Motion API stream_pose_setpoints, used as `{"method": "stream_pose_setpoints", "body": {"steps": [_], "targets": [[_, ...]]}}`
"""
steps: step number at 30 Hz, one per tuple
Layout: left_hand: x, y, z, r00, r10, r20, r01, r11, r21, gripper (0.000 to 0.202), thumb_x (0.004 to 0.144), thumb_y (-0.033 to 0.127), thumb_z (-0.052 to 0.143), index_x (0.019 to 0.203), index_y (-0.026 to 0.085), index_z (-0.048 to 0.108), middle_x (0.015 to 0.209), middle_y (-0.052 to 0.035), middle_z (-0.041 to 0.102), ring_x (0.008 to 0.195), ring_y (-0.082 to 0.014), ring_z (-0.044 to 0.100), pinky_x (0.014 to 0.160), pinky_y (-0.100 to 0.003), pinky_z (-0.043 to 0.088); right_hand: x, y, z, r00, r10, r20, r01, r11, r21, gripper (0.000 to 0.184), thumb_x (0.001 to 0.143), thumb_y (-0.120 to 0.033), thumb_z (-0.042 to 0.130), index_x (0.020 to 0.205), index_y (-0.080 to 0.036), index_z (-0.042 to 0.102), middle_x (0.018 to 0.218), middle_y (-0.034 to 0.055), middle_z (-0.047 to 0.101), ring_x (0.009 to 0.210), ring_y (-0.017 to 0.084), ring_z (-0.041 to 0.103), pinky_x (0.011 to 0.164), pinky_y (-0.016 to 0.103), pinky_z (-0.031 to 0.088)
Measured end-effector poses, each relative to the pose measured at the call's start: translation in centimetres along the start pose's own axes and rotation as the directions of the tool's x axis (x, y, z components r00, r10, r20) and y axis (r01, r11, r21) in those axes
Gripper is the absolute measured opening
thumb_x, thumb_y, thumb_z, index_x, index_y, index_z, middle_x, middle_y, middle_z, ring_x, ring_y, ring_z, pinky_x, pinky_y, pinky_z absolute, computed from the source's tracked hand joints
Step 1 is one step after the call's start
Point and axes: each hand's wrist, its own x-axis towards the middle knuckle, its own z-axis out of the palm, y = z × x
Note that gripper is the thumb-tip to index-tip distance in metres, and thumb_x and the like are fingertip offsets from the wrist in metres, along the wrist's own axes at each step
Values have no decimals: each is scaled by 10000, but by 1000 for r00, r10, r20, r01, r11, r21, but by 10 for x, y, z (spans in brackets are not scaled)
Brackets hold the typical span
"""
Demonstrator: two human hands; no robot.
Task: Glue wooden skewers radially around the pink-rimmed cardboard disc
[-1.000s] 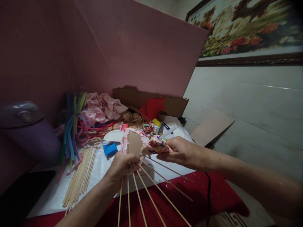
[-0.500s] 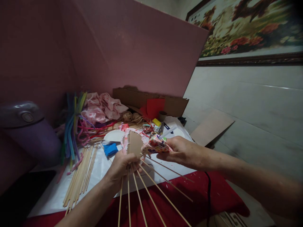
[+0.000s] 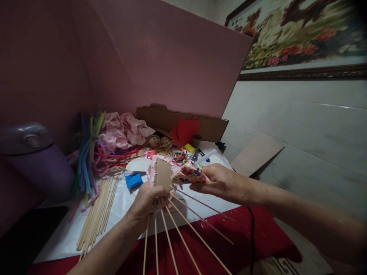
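Observation:
My left hand (image 3: 153,198) is closed on a small cardboard piece (image 3: 163,175) edged with gathered pink fabric. Several thin wooden sticks (image 3: 174,225) fan out from its lower edge toward me. My right hand (image 3: 222,183) grips a flower-patterned glue gun (image 3: 189,173), its tip pointing left and down at the cardboard's right edge near the stick ends. A translucent glue stick (image 3: 204,156) slants up from behind the gun. Below my right wrist hangs a black cord (image 3: 252,236). My left fingers are partly hidden behind the cardboard.
On the left lie loose wooden sticks (image 3: 99,214), coloured pipe cleaners (image 3: 84,160) and a purple bottle (image 3: 37,164). Crumpled pink cloth (image 3: 123,130), twine balls (image 3: 155,141), a blue packet (image 3: 133,181) and red paper (image 3: 187,131) sit farther back. A cardboard strip (image 3: 212,130) stands behind.
The glue gun and my right hand have shifted very slightly, with the tip still close to the cardboard's edge. My left hand keeps its hold in the same place.

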Motion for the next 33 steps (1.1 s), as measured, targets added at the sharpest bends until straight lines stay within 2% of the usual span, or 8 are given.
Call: {"method": "stream_pose_setpoints", "body": {"steps": [4,9,20,33], "targets": [[-1,0,0,1000,1,14,-1,1000,0,259,599,106,504,849,94,567,702,-66,594,533,-141,540,458,-276,448,1,1,0,1000,-4,-1,4,1000,9,216,789,-326,421,666,-159,480,577,-39,360,523,73,283,472,196,251],[-1,0,-1,1000,12,12,-12,1000,11,267,597,100,497,853,100,575,663,-46,583,479,-110,506,448,-265,443,0,1,1,1000,15,22,-16,1000,24,206,779,-331,435,708,-154,512,594,-36,390,526,74,302,492,199,271],[0,-1,-1,1000,14,22,-14,1000,-5,269,604,90,495,862,87,572,737,-74,588,510,-116,514,444,-262,437,-1,-4,-1,1000,-11,25,11,999,33,204,775,-304,437,746,-140,555,604,-17,427,551,88,334,510,206,288],[-4,5,4,1000,-15,7,15,1000,-13,254,586,115,521,832,91,581,655,-49,581,449,-104,494,421,-256,429,-1,-7,-2,999,3,49,-3,1000,-1,207,787,-319,423,727,-151,528,602,-23,400,542,85,309,498,204,277]]}}
